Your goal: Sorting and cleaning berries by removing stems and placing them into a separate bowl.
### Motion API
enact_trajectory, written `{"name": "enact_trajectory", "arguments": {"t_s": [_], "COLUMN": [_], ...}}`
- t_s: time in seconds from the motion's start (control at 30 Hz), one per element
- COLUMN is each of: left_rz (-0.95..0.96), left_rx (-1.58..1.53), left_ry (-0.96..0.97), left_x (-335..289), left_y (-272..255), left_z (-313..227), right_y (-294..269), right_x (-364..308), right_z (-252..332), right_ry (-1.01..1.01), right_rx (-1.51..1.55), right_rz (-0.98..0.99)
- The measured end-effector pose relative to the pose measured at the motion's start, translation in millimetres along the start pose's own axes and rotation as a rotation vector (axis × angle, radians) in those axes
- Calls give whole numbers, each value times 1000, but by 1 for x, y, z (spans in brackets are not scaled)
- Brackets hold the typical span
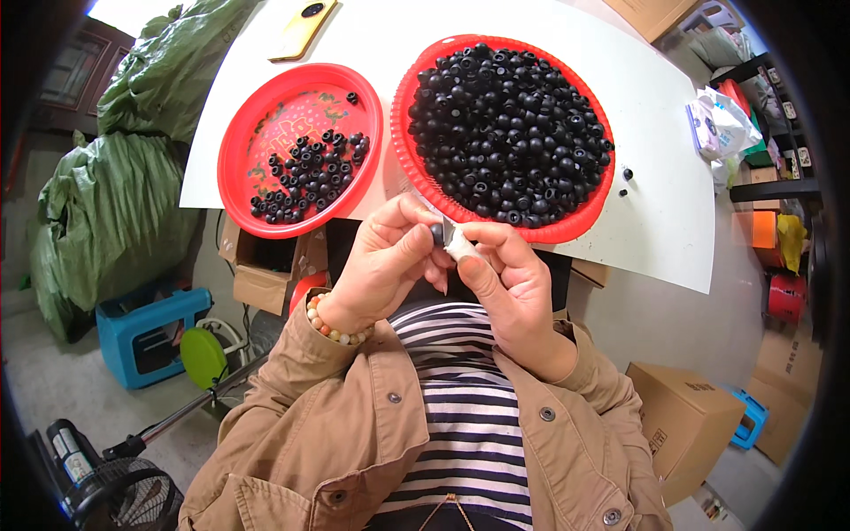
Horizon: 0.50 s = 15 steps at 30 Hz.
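Note:
Close in front of my chest, my left hand (388, 257) pinches a small round black piece (437, 233) between thumb and fingers. My right hand (518, 296) is closed on a small blade with a white wrapped grip (461, 246); its thin grey edge lies against or just beside the black piece. Just beyond my hands stands a red basin (403, 133) heaped with black ball-shaped pieces (509, 124), many showing a round hole. To its left, a red patterned tray (243, 133) bears a smaller group of such pieces (310, 177).
Both vessels rest on a white table (660, 133), with a yellow phone (303, 31) at its far left. Two loose black bits (627, 174) lie right of the basin. Green sacks (106, 221), a blue stool (150, 332) and a cardboard box (686, 420) stand around me.

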<state>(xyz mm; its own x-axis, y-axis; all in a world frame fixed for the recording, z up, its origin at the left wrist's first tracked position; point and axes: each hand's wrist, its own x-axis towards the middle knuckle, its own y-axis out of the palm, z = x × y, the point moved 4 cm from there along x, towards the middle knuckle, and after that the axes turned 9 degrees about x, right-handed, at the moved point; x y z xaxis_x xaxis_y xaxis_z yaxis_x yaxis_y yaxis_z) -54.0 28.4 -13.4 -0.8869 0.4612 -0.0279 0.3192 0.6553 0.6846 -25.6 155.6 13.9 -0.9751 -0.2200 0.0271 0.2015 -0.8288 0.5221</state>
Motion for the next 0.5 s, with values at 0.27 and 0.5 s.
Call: {"name": "enact_trajectory", "arguments": {"t_s": [0.27, 0.5], "left_rz": [-24, 87], "left_rx": [33, -23], "left_ry": [-100, -169], "left_x": [2, -2], "left_y": [0, 3], "left_z": [2, 6], "right_y": [-6, -2], "right_x": [3, 7], "right_z": [-1, 1], "right_ry": [121, 87], "right_rx": [154, 170], "right_rz": [-18, -2]}}
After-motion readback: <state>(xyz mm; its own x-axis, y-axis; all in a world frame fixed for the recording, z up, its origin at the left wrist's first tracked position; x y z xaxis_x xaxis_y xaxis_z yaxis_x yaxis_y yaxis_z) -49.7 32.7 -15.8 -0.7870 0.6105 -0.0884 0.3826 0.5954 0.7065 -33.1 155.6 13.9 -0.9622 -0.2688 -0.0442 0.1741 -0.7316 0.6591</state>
